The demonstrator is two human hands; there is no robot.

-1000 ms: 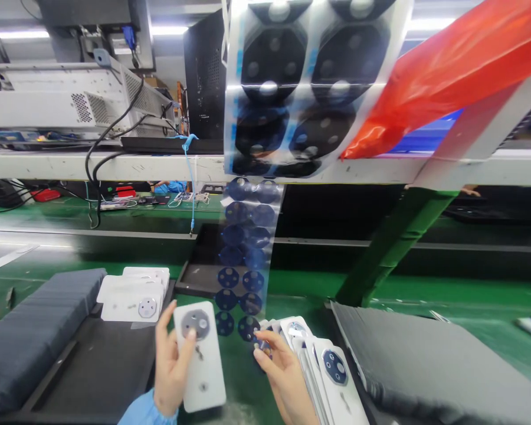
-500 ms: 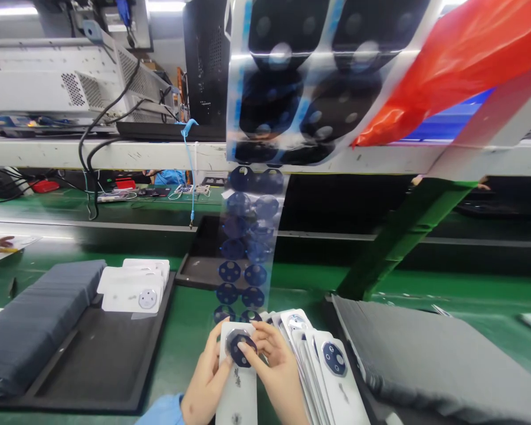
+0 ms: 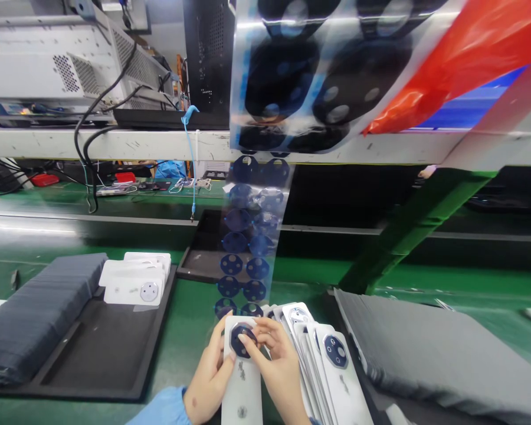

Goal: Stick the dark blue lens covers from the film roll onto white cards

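Note:
My left hand (image 3: 207,373) is closed around the left edge of a white phone back cover (image 3: 242,391), which has dark lettering and a round camera area at its top. Over that camera area lies a dark blue round film sticker (image 3: 236,343) with holes. My right hand (image 3: 279,361) pinches the sticker's right side between thumb and fingers; whether its whole face touches the cover I cannot tell. Just right of my right hand leans a row of white phone back covers (image 3: 341,378), the front one with a dark camera sticker. Behind my hands hangs a clear strip of round dark stickers (image 3: 257,268).
At left, a black tray (image 3: 95,348) bears grey sheet-like stacks (image 3: 48,319) and several white covers (image 3: 133,288). A grey stack (image 3: 425,354) lies at right. Above runs a white shelf beam (image 3: 150,144), with larger sticker film (image 3: 283,77) and red plastic (image 3: 460,71) hanging over it.
The sticker has shifted and now sits more squarely over the cover's camera area. Both hands keep their hold. The view has tilted slightly.

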